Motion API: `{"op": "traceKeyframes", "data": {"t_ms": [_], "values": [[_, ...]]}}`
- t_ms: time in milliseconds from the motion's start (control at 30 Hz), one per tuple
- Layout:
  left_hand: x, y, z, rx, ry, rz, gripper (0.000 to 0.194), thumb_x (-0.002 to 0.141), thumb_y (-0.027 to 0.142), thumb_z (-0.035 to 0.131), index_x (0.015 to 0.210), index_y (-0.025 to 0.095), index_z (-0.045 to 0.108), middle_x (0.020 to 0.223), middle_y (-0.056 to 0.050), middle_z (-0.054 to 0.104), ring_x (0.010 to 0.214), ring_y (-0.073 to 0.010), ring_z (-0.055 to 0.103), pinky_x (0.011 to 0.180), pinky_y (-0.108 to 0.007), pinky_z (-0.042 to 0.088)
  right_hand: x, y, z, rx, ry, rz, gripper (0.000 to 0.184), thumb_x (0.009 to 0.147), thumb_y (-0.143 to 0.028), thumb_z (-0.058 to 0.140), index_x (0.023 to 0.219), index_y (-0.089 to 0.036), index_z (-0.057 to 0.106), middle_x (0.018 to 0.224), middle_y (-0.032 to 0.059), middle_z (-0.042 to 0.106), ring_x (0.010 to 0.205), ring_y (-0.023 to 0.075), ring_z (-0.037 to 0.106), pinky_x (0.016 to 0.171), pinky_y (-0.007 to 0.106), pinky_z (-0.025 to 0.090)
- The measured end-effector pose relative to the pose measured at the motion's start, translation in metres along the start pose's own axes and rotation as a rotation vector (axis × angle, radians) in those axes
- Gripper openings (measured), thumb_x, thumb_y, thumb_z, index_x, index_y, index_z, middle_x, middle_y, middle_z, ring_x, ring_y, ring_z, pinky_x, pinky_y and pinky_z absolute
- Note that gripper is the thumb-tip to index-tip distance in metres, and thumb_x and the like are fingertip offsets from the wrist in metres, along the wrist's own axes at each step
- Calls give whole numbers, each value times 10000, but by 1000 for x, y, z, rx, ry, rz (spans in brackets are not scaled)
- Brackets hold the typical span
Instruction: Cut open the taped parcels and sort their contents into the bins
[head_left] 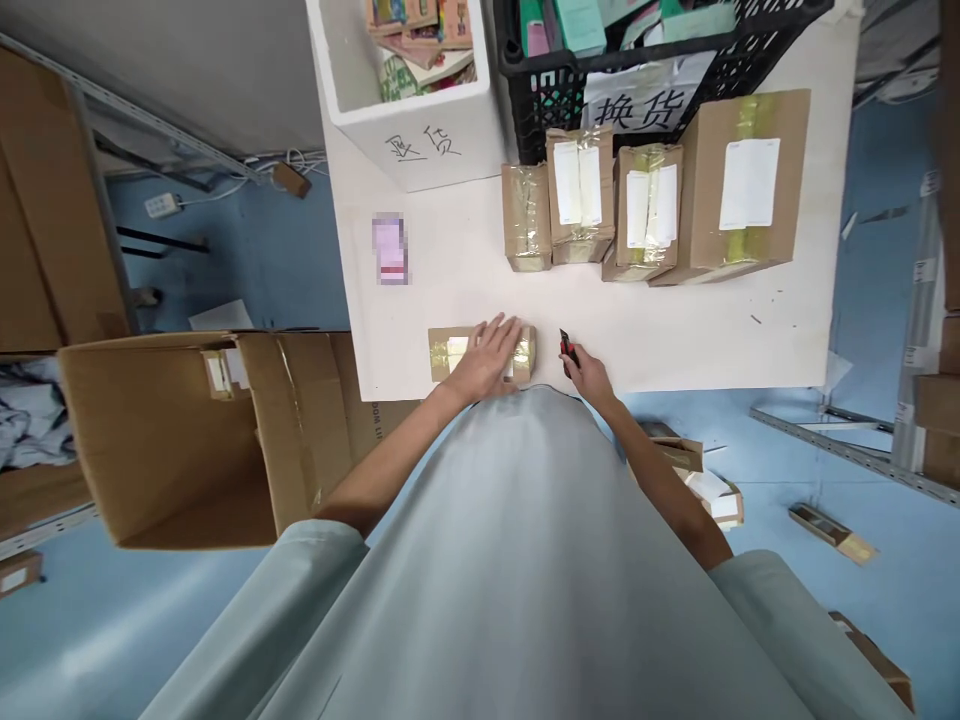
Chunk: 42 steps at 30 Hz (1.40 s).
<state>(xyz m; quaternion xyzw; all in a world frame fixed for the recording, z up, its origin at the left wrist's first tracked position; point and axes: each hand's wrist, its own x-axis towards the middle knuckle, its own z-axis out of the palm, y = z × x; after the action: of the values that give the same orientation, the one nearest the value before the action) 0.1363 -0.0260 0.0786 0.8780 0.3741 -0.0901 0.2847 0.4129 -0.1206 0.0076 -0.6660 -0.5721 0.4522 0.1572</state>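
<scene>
While under the spread left grip, box near right grip, tight around cutter.

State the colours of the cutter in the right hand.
The cutter is red and black, seen best in the head view.

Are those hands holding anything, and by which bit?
The right hand holds a red-and-black utility knife by the handle's near end. The left hand lies over a taped cardboard box; whether it grips it can't be told.
</scene>
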Motion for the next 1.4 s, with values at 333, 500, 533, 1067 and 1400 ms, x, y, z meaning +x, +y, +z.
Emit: {"op": "traceKeyframes", "data": {"t_ms": [333, 500, 533, 1067, 1400], "values": [[-39, -17, -44, -229, 270, 55, 1466, 802, 412, 911, 1851, 219, -94, 1768, -252, 420, 1640, -533, 365, 1321, -704, 327, -44, -87, -21, 63, 281, 127, 495, 1138, -626, 398, 1242, -224, 667, 1045, 109, 845, 892, 246, 777, 849, 328, 591], [-66, -55, -36, -425, 357, 39, 1451, 866, 448, 892, 1835, 272, -174, 1829, -217, 332, 1666, -452, 363, 1344, -641, 398, -50, -144, -14, -24, 339, 104, 573, 1155, -617, 375, 1408, -204, 682, 1061, 107, 847, 956, 263, 797, 890, 360, 615], [-71, -62, -31, -460, 360, 24, 1441, 874, 448, 894, 1837, 282, -164, 1841, -212, 310, 1685, -438, 346, 1349, -627, 407, -49, -152, -9, -37, 327, 93, 583, 1158, -614, 372, 1439, -201, 672, 1043, 102, 842, 966, 265, 802, 902, 364, 617], [-65, -138, -54, -999, 393, -145, 360, 901, 536, 907, 1061, 214, 907, 1156, -119, 861, 1070, -280, 814, 1005, -435, 692, -64, -254, 68, -169, 97, 186, 652, 1172, -527, 397, 1768, -266, 434, 1225, 80, 868, 930, 275, 852, 912, 395, 667], [-57, -144, -49, -1022, 395, -157, 225, 831, 401, 952, 970, 227, 922, 1056, -73, 881, 987, -272, 834, 970, -387, 669, -45, -294, 86, -467, -16, 201, 603, 1199, -392, 408, 1791, -282, 439, 1210, 69, 883, 1008, 296, 856, 937, 370, 626]]}}
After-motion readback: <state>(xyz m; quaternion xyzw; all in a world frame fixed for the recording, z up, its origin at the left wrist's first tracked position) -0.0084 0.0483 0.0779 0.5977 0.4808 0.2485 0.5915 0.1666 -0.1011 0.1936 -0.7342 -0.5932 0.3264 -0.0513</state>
